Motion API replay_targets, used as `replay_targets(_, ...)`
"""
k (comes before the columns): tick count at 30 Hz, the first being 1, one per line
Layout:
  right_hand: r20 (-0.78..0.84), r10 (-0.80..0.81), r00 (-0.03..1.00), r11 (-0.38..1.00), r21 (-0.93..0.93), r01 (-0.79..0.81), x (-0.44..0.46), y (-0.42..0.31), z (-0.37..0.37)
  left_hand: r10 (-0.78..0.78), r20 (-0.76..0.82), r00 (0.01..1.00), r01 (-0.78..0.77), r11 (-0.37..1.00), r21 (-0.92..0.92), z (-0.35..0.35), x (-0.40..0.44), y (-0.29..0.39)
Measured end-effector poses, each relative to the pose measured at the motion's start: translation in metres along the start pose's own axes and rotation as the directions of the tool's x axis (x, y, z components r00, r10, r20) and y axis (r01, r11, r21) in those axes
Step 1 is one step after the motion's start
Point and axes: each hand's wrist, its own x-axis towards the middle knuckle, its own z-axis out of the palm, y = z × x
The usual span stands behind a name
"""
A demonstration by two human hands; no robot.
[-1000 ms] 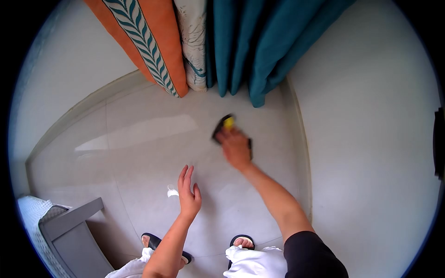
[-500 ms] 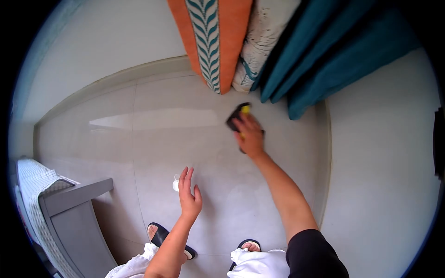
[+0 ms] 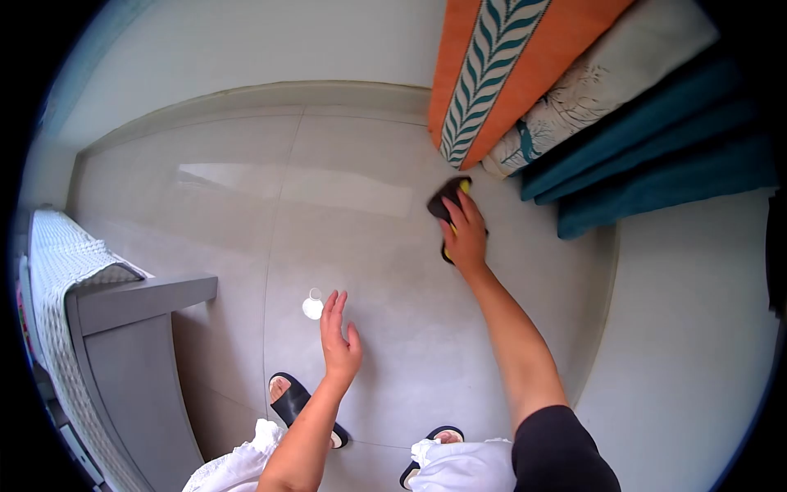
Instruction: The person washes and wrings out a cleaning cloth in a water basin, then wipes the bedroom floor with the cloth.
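My right hand (image 3: 467, 238) is closed round a black and yellow object (image 3: 445, 199), held low over the tiled floor (image 3: 385, 271) just below the curtains' lower ends. Exactly what the object is, I cannot make out. My left hand (image 3: 340, 340) holds nothing, its fingers stretched out and the thumb apart. Close to its fingertips, on the left, a small white disc with a ring (image 3: 312, 307) lies on the floor.
Orange patterned (image 3: 492, 74), white printed (image 3: 598, 90) and teal (image 3: 656, 156) curtains hang at the upper right. A grey bed frame (image 3: 139, 361) with a white woven cover (image 3: 61, 254) stands at the left. Walls edge the floor. My sandalled feet are below.
The view has turned, so the curtains appear further right and the bed frame higher. My right hand has shifted right in view with the black and yellow object. My left hand remains open.
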Motion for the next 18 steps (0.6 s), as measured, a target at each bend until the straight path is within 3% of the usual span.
replay_targets(2,0.079,-0.097,0.992,0.995,0.020,0.096,0.022,-0.029,0.038,0.000,-0.010,1.000,0.000,1.000,0.009,-0.004,-0.002,-0.007)
replay_targets(5,0.242,-0.435,0.867,0.892,0.243,0.380,-0.018,-0.076,0.069,0.005,-0.028,1.000,-0.005,1.000,0.014,-0.006,-0.001,-0.015)
replay_targets(7,0.373,-0.540,0.755,0.820,0.434,0.372,-0.062,-0.100,0.039,0.016,-0.040,0.999,-0.015,1.000,0.024,-0.008,0.000,-0.015)
replay_targets(9,0.452,-0.633,0.629,0.763,0.504,0.405,-0.104,-0.100,0.001,0.003,-0.038,0.999,-0.003,1.000,0.001,-0.008,0.001,-0.012)
replay_targets(11,0.555,-0.559,0.616,0.829,0.391,0.400,-0.129,-0.087,-0.025,-0.010,-0.025,1.000,0.009,1.000,-0.017,-0.003,-0.001,-0.009)
replay_targets(13,0.651,-0.319,0.689,0.939,0.119,0.322,-0.121,-0.090,-0.058,-0.014,-0.004,1.000,0.014,0.999,-0.032,0.007,-0.004,-0.005)
replay_targets(14,0.630,-0.186,0.754,0.974,0.020,0.224,-0.115,-0.092,-0.073,-0.006,0.016,1.000,0.007,0.999,-0.046,0.013,-0.005,-0.002)
replay_targets(18,0.432,-0.026,0.901,1.000,0.007,0.026,-0.104,-0.079,-0.120,0.070,0.059,0.996,-0.063,0.992,-0.108,0.046,-0.011,0.016)
